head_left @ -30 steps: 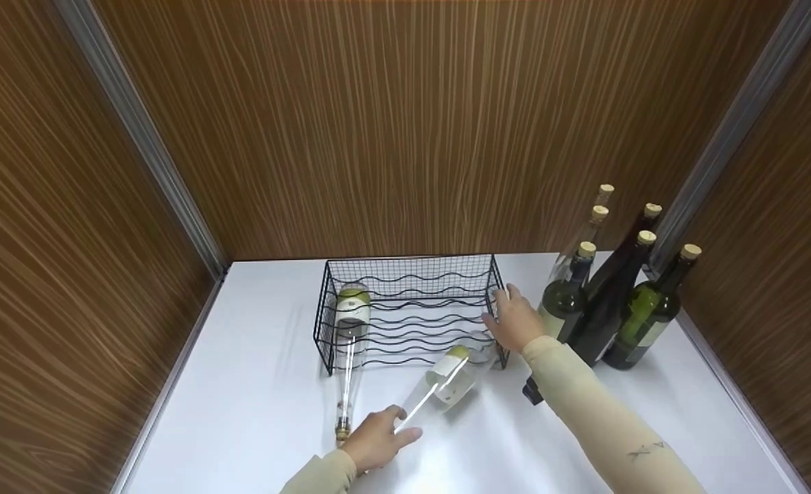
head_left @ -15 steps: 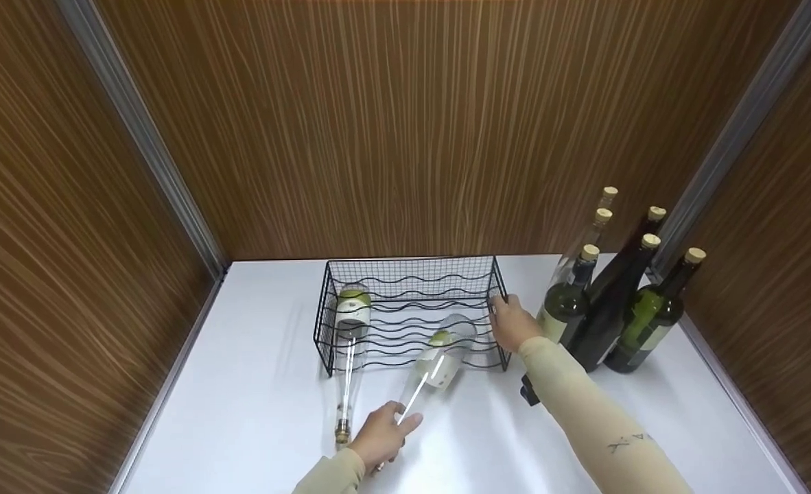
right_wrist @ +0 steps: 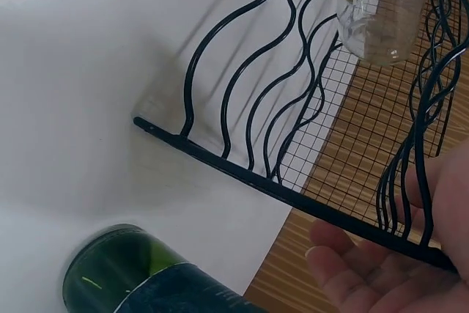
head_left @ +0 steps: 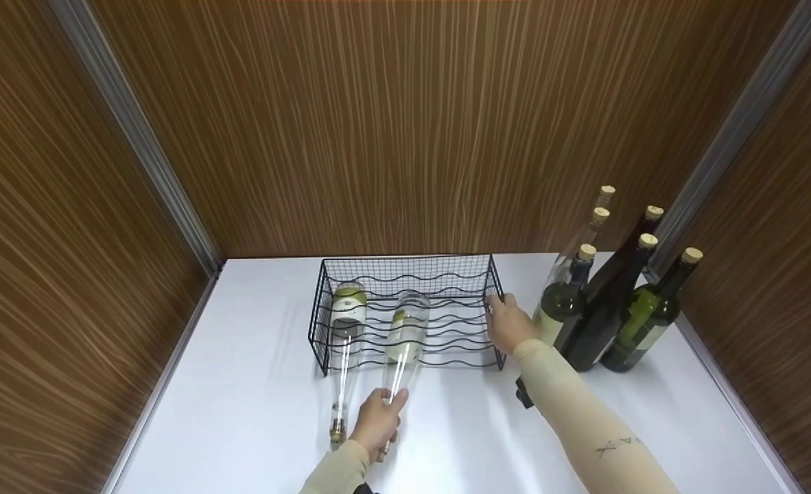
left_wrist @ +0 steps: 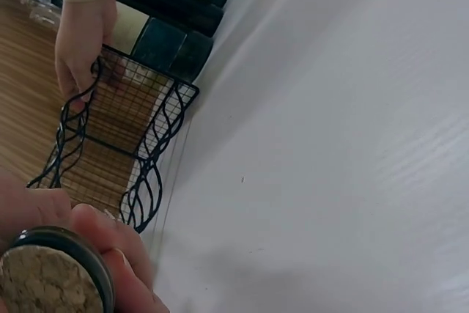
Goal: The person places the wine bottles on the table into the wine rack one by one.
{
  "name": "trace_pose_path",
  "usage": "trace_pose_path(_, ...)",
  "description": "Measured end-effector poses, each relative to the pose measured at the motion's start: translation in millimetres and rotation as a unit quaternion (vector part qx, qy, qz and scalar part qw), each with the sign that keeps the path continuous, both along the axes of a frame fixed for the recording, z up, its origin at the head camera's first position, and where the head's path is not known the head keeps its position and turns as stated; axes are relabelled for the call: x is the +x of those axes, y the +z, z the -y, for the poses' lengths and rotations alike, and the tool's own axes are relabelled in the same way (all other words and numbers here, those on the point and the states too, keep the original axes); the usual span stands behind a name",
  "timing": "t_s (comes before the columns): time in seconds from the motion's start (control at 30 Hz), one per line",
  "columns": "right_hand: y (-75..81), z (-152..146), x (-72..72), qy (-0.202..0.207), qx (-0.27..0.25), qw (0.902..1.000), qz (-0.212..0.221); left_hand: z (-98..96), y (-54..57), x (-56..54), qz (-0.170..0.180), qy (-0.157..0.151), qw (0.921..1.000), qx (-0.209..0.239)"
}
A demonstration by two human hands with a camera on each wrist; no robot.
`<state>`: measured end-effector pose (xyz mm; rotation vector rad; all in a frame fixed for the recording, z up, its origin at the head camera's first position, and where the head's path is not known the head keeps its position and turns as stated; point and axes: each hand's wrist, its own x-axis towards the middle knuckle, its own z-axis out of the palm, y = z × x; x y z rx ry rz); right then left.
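A black wire wine rack (right_wrist: 293, 197) with wavy rails stands on the white table. One clear glass bottle (head_left: 348, 309) lies in its left slot, its corked neck toward the front. My left hand (head_left: 376, 420) grips a second clear bottle (head_left: 405, 336) by the neck, and that bottle's base end lies over the wavy rails right of the first. The left wrist view shows its cork (left_wrist: 51, 280) close up, beside curled fingers. At the rack's right end, my right hand (head_left: 508, 322) holds the side frame, fingers around its upper part.
Several corked bottles stand upright at the right, among them a green bottle (head_left: 645, 329) and a dark tall bottle (head_left: 608, 309). They are close beside my right forearm. Wood-grain panels (head_left: 405, 123) enclose the table (head_left: 254, 412) at the back and both sides.
My left hand has carried the second bottle up and left, from in front of the rack onto its rails, turning it nearly straight. My right hand has closed on the rack's right side.
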<state>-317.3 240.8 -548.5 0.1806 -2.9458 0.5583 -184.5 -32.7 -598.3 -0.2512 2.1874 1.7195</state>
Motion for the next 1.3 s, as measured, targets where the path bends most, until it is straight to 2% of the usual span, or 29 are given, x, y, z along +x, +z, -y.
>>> trace_pose_path(0.23, -1.4, -0.1, 0.6, -0.005, 0.001, 1.0000, 0.005, -3.2, -5.2, -5.5, -0.008, 0.024, 0.9996, 0.015)
trace_pose_path(0.4, 0.0, 1.2, 1.8, -0.007, 0.003, 0.9999, 0.012, -7.9, -13.3, -11.2, -0.033, 0.053, 0.9977, 0.026)
trace_pose_path(0.7, 2.0, 0.5, 3.0, -0.007, 0.003, 0.9999, 0.015, -11.6, -25.5, -11.6, -0.057, 0.077, 0.9952, 0.018)
trace_pose_path(0.93, -0.5, 3.6, 4.5, -0.004, 0.009, 0.9999, 0.006, -11.4, -32.5, -23.8, -0.070, 0.105, 0.9919, 0.017)
trace_pose_path(1.07, -1.4, 4.9, 3.8, -0.005, 0.010, 0.9998, 0.014, -11.2, -35.7, -29.9, -0.057, 0.116, 0.9906, 0.045)
trace_pose_path(1.2, -0.7, 3.6, 3.9, -0.004, 0.012, 0.9999, 0.001, -10.1, -39.3, -31.5, -0.027, 0.106, 0.9887, 0.102)
trace_pose_path(1.3, 0.1, 1.6, 4.1, -0.003, 0.014, 0.9999, -0.005, -8.1, -44.8, -30.1, -0.020, 0.099, 0.9861, 0.132)
